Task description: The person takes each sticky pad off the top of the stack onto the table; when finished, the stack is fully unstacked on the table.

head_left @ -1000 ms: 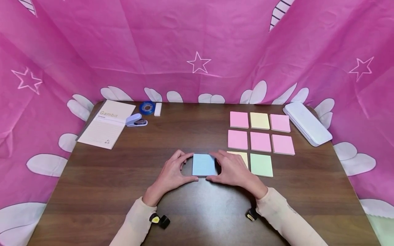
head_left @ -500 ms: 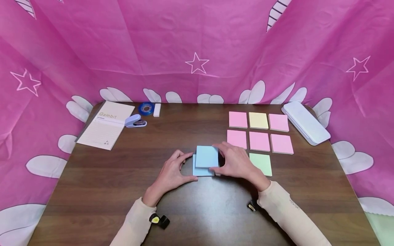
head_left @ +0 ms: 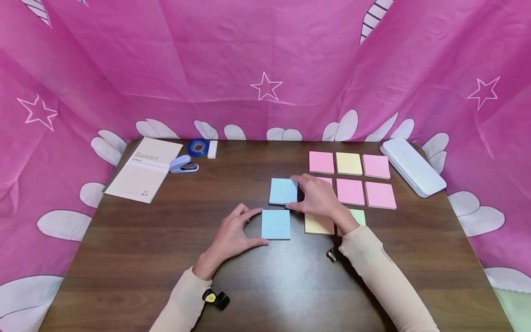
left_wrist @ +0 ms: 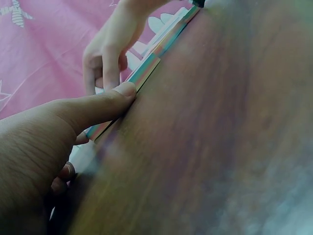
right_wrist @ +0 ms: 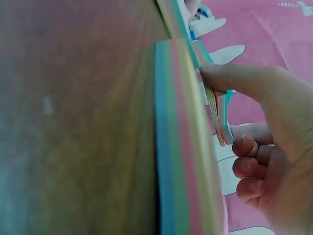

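A blue sticky-note pad [head_left: 275, 224] lies on the dark wooden table [head_left: 137, 244]. My left hand [head_left: 259, 227] grips its left side, the thumb [left_wrist: 122, 92] pressed on the near edge of the pad [left_wrist: 146, 68]. My right hand [head_left: 293, 192] pinches a thin blue stack of notes [head_left: 283, 191], held just beyond the pad and above the table. In the right wrist view the thumb [right_wrist: 215, 73] and curled fingers hold this thin stack [right_wrist: 221, 115] by its edge. A yellow pad [head_left: 318, 224] lies beside the blue one.
Right of my hands, pink pads [head_left: 351, 191], a yellow pad [head_left: 349, 163] and a green pad [head_left: 360, 215] lie in a grid. A white case [head_left: 412, 166] sits far right. A notebook [head_left: 143, 168], stapler [head_left: 184, 163], tape roll [head_left: 198, 146] and white eraser [head_left: 212, 148] lie far left. Pink fabric surrounds the table.
My right hand lifted a thin blue stack off the blue pad and carried it away from me, uncovering the yellow pad. The left hand stayed on the pad.
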{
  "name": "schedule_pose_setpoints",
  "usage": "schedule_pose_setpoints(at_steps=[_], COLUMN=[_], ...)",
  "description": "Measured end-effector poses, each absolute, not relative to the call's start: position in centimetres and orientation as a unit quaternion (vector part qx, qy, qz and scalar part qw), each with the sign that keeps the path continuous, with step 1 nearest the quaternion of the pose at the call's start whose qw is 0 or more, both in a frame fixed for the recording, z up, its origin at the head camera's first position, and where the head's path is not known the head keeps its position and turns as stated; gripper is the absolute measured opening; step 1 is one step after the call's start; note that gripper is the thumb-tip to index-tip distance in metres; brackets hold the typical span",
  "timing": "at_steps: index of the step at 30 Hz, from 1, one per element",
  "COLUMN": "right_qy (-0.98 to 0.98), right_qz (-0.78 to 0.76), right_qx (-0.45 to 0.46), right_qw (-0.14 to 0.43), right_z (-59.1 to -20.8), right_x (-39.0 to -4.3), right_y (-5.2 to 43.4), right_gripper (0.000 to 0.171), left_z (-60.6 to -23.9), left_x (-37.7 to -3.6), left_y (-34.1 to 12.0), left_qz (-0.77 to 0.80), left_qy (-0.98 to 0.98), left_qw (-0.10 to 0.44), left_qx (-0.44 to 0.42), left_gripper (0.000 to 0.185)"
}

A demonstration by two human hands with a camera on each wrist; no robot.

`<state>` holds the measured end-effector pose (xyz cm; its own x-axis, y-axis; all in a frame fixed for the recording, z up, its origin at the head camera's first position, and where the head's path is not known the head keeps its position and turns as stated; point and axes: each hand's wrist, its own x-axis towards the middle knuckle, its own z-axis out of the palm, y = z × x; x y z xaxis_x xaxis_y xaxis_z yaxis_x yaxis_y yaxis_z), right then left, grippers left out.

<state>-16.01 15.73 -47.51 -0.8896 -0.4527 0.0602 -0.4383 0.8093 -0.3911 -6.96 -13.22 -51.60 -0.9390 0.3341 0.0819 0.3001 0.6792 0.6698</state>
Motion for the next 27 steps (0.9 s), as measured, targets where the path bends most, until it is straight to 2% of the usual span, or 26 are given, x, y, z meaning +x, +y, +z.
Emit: schedule_pose_setpoints(at_steps=[8,17,22,27], right_qy=[0.954,0.946,0.93,0.927], right_qz=[-0.176,-0.193,-0.255,-0.277], right_qx=[-0.234,-0.247,-0.257,-0.253], right_qw=[0.069,0.082,0.06,0.015], right_z=[-47.8,-47.4,-48.1,-49.5], right_x=[-16.8,-16.8,-16.8,-17.0], right_y=[15.0,15.2,16.7,18.3], right_gripper=[0.091,0.101,0.087,0.072], left_z=[-51.6,-51.6,-51.6,-51.6], left_x=[-6.8,-6.5,-6.5,-6.5], left_y=[-13.2,-13.4,-13.4,-13.4], left_qz=[0.355,0.358,0.353,0.353], left_qy=[0.918,0.918,0.919,0.919], left_qw=[0.016,0.022,0.025,0.027], left_qx=[0.174,0.17,0.173,0.174], left_gripper=[0.089,0.089,0.091,0.092])
